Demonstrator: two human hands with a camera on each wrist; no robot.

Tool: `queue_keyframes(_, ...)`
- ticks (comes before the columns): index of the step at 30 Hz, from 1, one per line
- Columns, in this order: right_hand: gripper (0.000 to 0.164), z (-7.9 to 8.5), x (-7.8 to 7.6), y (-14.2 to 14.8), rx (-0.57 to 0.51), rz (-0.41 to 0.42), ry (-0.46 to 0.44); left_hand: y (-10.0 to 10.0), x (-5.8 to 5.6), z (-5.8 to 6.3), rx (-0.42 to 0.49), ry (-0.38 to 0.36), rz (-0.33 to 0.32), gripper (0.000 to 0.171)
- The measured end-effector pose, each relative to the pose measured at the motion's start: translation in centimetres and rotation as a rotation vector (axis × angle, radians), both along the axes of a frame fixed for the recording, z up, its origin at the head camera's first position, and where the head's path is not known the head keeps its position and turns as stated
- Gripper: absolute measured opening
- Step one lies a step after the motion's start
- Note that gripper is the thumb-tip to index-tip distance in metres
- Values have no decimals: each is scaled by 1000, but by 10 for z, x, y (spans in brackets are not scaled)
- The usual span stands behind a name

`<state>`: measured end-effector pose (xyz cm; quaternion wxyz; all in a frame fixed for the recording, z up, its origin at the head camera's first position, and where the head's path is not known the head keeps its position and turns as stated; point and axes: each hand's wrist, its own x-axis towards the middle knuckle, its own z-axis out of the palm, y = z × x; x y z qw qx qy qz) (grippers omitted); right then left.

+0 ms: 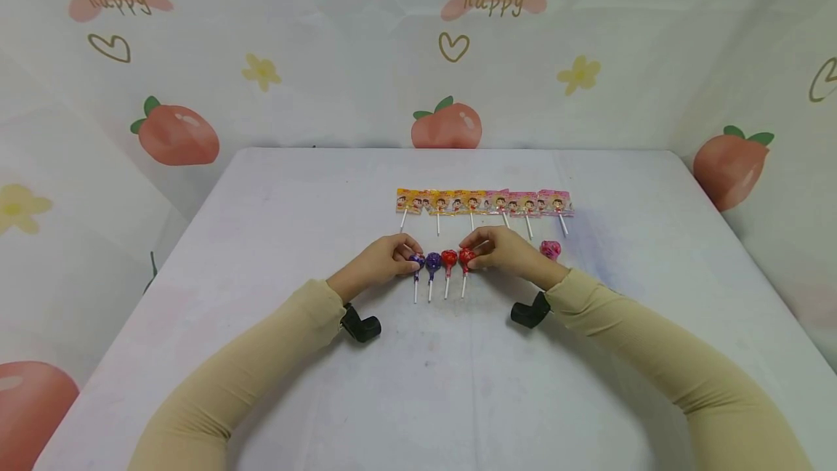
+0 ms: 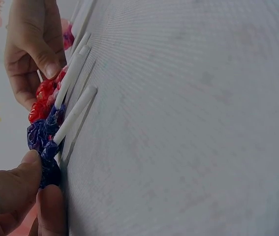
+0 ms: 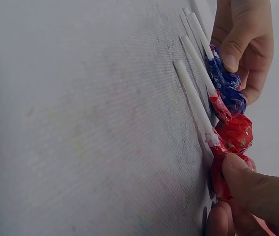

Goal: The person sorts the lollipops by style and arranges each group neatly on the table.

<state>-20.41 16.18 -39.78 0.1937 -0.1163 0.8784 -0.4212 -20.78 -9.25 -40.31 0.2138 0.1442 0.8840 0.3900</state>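
Two purple-blue and two red wrapped lollipops lie side by side in a row on the table, sticks toward the person. My left hand (image 1: 386,258) pinches the leftmost purple lollipop (image 1: 416,262) by its round head, between thumb and fingers. Beside it lies the second purple lollipop (image 1: 434,263), then a red lollipop (image 1: 449,259). At the right end, my right hand (image 1: 502,249) pinches the other red lollipop (image 3: 220,174) by its head. In the left wrist view the wrapped heads sit close together.
Behind the row, several flat-packed lollipops lie in a line, orange packets (image 1: 441,202) on the left and pink packets (image 1: 556,202) on the right. A pink round lollipop (image 1: 551,249) lies beyond my right wrist. A patterned cloth (image 1: 353,57) hangs behind the white table (image 1: 418,391).
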Motion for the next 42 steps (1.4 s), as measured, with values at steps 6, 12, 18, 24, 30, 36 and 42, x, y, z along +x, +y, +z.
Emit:
queue_keyframes(6, 34, 0, -1, 1, -3, 3, -2, 0, -1, -1, 6, -8, -4, 22)
queue_keyframes(12, 37, 1, -1, 2, -11, 10, -3, 0, -1, -1, 5, -3, -7, 22)
queue_keyframes(18, 42, 13, 2, 15, -85, 17, 62, 0, -1, -1, 11, 6, -14, 21)
queue_keyframes(24, 43, 42, 9, 47, -165, -31, 172, 0, -1, -1, 1, 6, -11, 22)
queue_keyframes(30, 48, 57, 18, 84, -123, -149, 216, 0, -1, -1, 0, -4, -9, 22)
queue_keyframes(36, 49, 45, 25, 111, -55, -204, 208, -1, -1, -3, 7, -7, -8, 22)
queue_keyframes(42, 45, 21, 30, 123, -51, -185, 209, 0, -2, -2, 9, -2, -8, 21)
